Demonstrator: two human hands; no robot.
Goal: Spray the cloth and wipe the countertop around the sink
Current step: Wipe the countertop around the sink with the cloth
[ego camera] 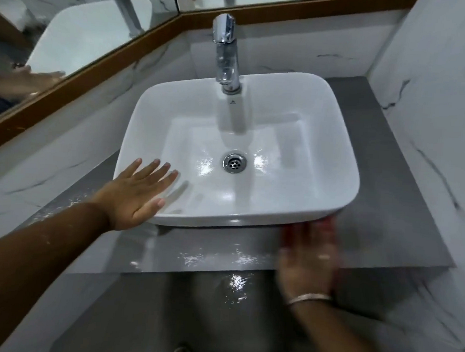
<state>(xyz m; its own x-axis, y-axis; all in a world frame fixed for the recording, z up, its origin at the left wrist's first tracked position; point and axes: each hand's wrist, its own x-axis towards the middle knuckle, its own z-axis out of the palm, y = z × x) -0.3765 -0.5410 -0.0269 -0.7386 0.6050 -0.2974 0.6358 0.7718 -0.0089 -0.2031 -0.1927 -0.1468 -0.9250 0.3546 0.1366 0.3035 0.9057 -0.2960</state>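
A white rectangular basin (342, 165) sits on the grey countertop (402, 211). My left hand (141, 195) lies flat on the basin's front left rim, fingers spread, holding nothing. My right hand (309, 258) is blurred by motion and presses palm-down on the countertop just in front of the basin's right front corner. A reddish cloth (287, 234) shows as a smear under and around its fingers. The counter's front strip (208, 255) is wet and shiny. No spray bottle is in view.
A chrome tap (227, 51) stands at the back of the basin, and a drain (234, 162) lies in its floor. Wood-framed mirrors (71, 41) run along the left and back. A marble wall (431, 105) closes the right side. Grey floor shows below.
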